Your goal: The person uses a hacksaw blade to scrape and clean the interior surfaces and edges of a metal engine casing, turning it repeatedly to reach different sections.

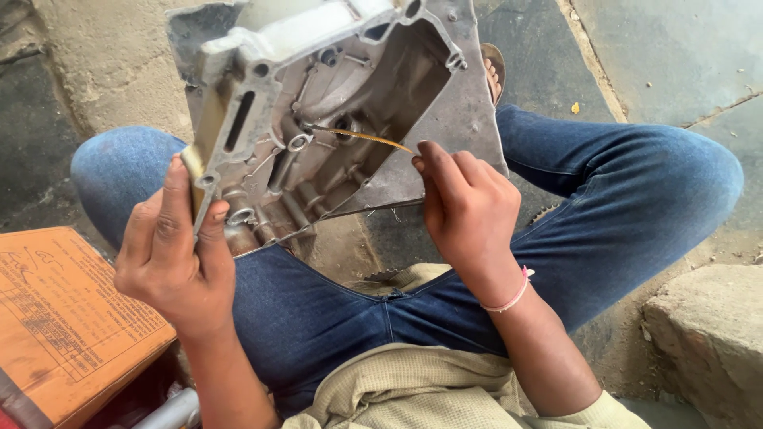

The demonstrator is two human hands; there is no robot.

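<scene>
Close under the lens, the left hand (171,266) clamps the lower-left edge of a grey cast-metal engine casing (334,111), held tilted above blue-jeaned knees (636,191). Inside its ribbed hollow, the right hand (469,210) pinches a thin amber strip (362,137), possibly old gasket, stretching away from a bore. Further out, an orange printed cardboard box (63,318) sits at left, rough stone block (707,334) right.

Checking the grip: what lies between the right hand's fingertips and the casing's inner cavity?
In the head view, a thin yellowish strip runs from the right hand into the metal engine casing.
</scene>
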